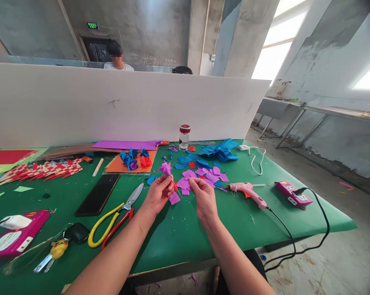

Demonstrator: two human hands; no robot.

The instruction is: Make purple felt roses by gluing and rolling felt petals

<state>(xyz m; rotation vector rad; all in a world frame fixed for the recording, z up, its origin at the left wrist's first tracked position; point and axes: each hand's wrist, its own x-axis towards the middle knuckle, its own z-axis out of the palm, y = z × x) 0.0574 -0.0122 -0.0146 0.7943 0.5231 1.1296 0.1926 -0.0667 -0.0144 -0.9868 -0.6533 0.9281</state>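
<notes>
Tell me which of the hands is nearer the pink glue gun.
Right. The right hand is just left of the glue gun; the left hand is farther left, holding a purple flower.

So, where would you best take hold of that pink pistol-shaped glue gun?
Take the pink plastic glue gun by its slanting handle, probably coming from the near right with the right hand. The handle angles rightward and nearer, while the narrow nozzle points left, toward the loose purple petals.
</notes>
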